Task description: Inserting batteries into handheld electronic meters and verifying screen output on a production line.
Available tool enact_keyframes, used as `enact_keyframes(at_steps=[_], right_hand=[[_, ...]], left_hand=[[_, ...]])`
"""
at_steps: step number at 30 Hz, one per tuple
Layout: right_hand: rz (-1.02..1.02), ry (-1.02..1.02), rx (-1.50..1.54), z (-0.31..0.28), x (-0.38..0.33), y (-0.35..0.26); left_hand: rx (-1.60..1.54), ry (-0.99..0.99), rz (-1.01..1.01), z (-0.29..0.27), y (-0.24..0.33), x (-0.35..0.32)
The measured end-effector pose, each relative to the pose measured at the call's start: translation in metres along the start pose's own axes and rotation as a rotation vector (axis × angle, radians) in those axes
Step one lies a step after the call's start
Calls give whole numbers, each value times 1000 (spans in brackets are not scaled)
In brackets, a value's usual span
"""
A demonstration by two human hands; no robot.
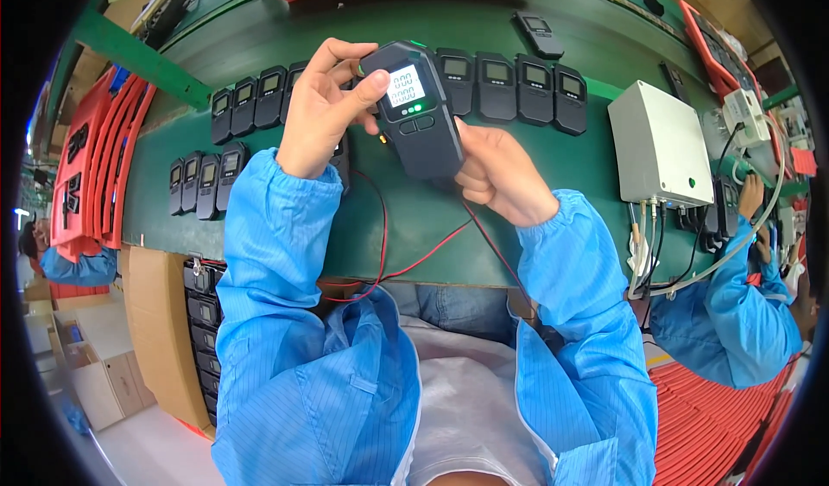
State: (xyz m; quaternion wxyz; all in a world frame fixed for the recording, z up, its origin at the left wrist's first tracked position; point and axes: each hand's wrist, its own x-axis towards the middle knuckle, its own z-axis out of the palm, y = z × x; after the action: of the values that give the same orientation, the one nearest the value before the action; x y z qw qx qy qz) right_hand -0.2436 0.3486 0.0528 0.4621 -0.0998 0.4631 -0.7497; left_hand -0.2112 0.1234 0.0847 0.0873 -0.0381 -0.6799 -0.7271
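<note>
Between my two hands, above the green bench, a black handheld meter [423,146] is held up and tilted, its screen lit white and green lights glowing below the screen. My left hand [332,97] grips its upper left side, thumb at the screen's edge and fingers behind. My right hand [499,168] closes on its lower right edge, the fingers partly hidden. Red and black wires [423,268] run from near the meter's lower end toward my lap. Behind it, a row of similar black meters [496,84] with dark screens lies on the bench.
More black meters [207,184] lie at left, with one [538,35] farther back. A white box with cables [661,149] stands at right, near a co-worker's blue sleeve [734,296]. Red trays [86,166] stand at far left; a cardboard box [160,330] holding black units is below the bench edge.
</note>
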Motion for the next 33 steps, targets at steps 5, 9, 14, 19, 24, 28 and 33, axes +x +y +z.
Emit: enact_keyframes(at_steps=[5, 9, 14, 19, 24, 28, 33], right_hand=[[14, -75, 98, 2, 1, 4], [56, -272, 82, -2, -3, 2], [32, -60, -167, 4, -2, 8], [-260, 211, -159, -18, -1, -12], [-312, 203, -129, -19, -4, -17], [-328, 162, -113, -19, -1, -17], [-323, 191, -257, -12, 0, -15]], left_hand=[[25, -33, -24, -5, 3, 5], [-70, -102, -63, -10, -4, 7], [-53, -113, -76, -10, 4, 15], [-17, 57, 103, -22, -16, 83], [270, 218, 258, -130, -87, 209], [988, 388, 162, -159, -138, 215], [1453, 754, 523, -137, -137, 185]])
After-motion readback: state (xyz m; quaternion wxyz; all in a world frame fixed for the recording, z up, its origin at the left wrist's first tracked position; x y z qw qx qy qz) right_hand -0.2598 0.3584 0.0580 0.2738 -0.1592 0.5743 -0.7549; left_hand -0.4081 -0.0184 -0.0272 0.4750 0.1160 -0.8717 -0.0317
